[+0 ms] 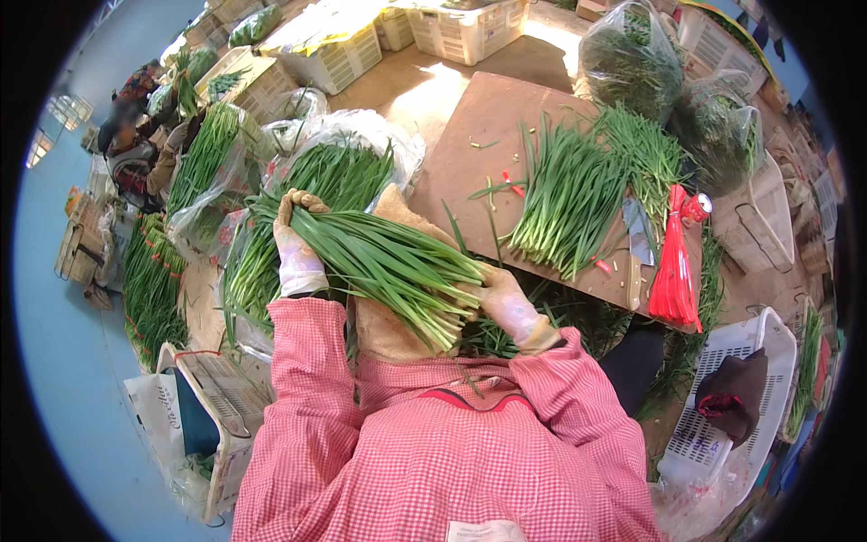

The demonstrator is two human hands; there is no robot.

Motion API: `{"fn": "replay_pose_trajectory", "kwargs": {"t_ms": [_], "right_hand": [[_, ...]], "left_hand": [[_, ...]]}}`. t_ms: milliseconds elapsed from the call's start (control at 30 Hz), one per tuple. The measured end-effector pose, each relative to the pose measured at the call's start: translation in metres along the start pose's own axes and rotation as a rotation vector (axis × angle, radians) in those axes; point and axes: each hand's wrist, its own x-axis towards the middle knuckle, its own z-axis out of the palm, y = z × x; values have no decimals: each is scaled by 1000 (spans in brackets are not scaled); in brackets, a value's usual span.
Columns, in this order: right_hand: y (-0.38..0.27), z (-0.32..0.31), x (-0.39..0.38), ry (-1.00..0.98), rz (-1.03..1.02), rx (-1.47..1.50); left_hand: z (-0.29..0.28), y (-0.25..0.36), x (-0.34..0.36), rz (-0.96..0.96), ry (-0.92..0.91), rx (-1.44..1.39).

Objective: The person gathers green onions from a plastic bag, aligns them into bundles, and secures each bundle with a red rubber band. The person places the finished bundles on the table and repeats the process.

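Note:
A large bunch of long green garlic chives (388,262) lies across my lap between both gloved hands. My left hand (302,237) is closed around its leafy end, fingers curled over the top. At the pale cut ends, my right hand (508,303) grips the stems from the right side; some of its fingers are hidden. More garlic chives (569,203) are piled on the brown board (465,135) in front of me. Beside that pile rest a bundle of red plastic ties (675,271), a red can (697,208) and a wooden-handled blade (635,271).
Bagged chives (339,172) stand to the left, with tied bunches (153,285) farther out. Plastic crates (745,361) flank me; the right one holds a dark cloth (733,396). Bags of greens (630,63) stand at back right. Another person (135,154) works at far left.

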Motion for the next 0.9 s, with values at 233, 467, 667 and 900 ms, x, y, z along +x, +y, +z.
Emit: {"fn": "replay_pose_trajectory", "kwargs": {"t_ms": [233,467,667,900], "right_hand": [[22,-59,-85,406,271,-33],[8,3,-78,-78,-4,-124],[11,46,-31,-37,140,90],[-1,43,-46,-11,147,297]], "left_hand": [[-13,-1,-6,11,11,-95],[13,-5,-18,71,-5,-105],[36,-6,-39,226,-67,309],[32,-6,-39,161,88,-71]]}}
